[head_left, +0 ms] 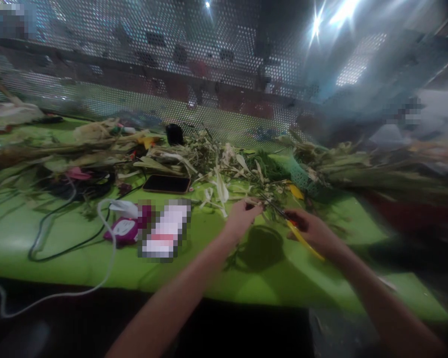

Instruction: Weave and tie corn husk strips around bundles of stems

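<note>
My left hand [242, 216] is closed over the green table, fingers pinched on a pale dried plant stalk [254, 203] whose far end mixes with the scraps behind it. My right hand [311, 228] grips pruning shears with a yellow handle [306, 243]. Their dark blades [274, 205] point up and left, toward the fingertips of my left hand. Blur hides whether the blades touch the stalk. Just beyond both hands spreads a heap of dried leaves and stalks [224, 161].
A dark phone [167, 183], a lit phone [166, 231] and a purple tissue pack [126, 228] lie left of my hands. A white cable [114, 248] trails over the table edge [97, 283]. A green basket [308, 179] stands at right. Perforated metal sheeting [209, 89] rises behind.
</note>
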`<state>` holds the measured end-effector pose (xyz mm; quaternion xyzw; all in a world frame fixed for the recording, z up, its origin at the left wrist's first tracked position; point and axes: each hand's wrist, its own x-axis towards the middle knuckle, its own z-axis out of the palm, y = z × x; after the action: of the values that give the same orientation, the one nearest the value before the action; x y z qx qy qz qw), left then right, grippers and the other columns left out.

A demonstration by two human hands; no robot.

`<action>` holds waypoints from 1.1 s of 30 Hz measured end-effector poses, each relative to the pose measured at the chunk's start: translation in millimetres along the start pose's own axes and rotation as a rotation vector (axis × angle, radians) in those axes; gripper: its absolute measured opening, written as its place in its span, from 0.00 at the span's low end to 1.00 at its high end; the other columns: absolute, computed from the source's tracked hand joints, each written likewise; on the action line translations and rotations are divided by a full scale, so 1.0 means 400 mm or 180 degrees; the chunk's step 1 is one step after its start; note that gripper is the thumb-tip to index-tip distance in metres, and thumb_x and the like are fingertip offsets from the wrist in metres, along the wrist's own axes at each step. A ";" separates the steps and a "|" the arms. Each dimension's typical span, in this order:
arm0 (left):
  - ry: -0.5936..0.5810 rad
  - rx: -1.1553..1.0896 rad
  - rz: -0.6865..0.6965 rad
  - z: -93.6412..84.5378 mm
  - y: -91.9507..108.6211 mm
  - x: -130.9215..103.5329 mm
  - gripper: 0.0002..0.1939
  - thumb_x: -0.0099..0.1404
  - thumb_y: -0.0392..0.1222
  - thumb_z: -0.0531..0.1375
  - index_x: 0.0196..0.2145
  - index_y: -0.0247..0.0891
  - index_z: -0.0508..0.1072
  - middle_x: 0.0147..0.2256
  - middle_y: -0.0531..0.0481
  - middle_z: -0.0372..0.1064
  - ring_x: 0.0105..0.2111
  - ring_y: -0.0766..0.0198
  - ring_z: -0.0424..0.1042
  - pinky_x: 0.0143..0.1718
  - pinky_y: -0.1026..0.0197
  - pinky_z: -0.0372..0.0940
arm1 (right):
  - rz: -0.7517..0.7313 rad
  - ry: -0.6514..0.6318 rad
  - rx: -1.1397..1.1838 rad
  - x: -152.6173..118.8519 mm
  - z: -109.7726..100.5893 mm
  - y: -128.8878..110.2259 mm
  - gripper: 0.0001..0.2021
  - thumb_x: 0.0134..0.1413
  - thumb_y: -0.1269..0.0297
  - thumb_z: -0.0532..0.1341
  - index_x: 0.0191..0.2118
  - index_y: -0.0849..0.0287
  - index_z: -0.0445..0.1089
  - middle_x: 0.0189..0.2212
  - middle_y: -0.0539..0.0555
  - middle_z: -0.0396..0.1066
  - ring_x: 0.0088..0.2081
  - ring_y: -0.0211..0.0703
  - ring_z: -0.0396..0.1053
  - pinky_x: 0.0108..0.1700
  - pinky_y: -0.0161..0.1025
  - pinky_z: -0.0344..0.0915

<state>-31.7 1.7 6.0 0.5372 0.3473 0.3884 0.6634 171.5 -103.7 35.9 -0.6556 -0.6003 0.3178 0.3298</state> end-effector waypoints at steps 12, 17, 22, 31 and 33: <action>-0.0083 0.0206 0.0111 -0.020 -0.004 0.009 0.06 0.58 0.39 0.61 0.36 0.39 0.71 0.26 0.52 0.68 0.26 0.67 0.65 0.29 0.64 0.60 | 0.0337 0.0444 0.0265 0.007 -0.020 -0.028 0.25 0.42 0.51 0.70 0.47 0.55 0.70 0.31 0.51 0.74 0.31 0.45 0.72 0.32 0.40 0.70; -0.0354 0.0558 0.0106 -0.029 0.006 0.012 0.07 0.59 0.42 0.63 0.34 0.37 0.72 0.30 0.48 0.72 0.27 0.64 0.68 0.32 0.62 0.63 | 0.0305 0.0547 0.0728 0.055 -0.002 -0.048 0.31 0.36 0.53 0.74 0.47 0.54 0.65 0.33 0.53 0.76 0.36 0.49 0.75 0.40 0.45 0.72; -0.0371 0.1035 0.0450 -0.034 0.003 0.018 0.17 0.52 0.40 0.68 0.40 0.35 0.76 0.33 0.47 0.74 0.30 0.62 0.70 0.32 0.63 0.62 | 0.0151 0.0524 0.0976 0.101 0.046 -0.058 0.31 0.32 0.54 0.76 0.44 0.54 0.65 0.32 0.51 0.76 0.36 0.48 0.75 0.43 0.47 0.72; -0.0077 0.1123 0.1161 -0.028 0.039 -0.008 0.20 0.58 0.38 0.65 0.48 0.38 0.72 0.44 0.42 0.74 0.44 0.56 0.72 0.47 0.55 0.64 | 0.0180 0.0621 0.1581 0.125 0.094 -0.044 0.27 0.31 0.60 0.76 0.40 0.55 0.68 0.28 0.46 0.71 0.29 0.38 0.70 0.32 0.37 0.69; 0.0585 0.1296 0.1593 -0.024 0.067 -0.029 0.14 0.60 0.40 0.64 0.45 0.39 0.73 0.48 0.42 0.72 0.50 0.54 0.67 0.54 0.52 0.60 | 0.0220 0.0892 0.1996 0.128 0.099 -0.034 0.26 0.31 0.61 0.76 0.40 0.53 0.67 0.28 0.44 0.70 0.27 0.35 0.68 0.30 0.34 0.68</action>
<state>-49.1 -1.2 31.1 0.6900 0.3335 0.5087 0.3924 135.2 -49.8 22.9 -0.5796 -0.3997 0.4047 0.5836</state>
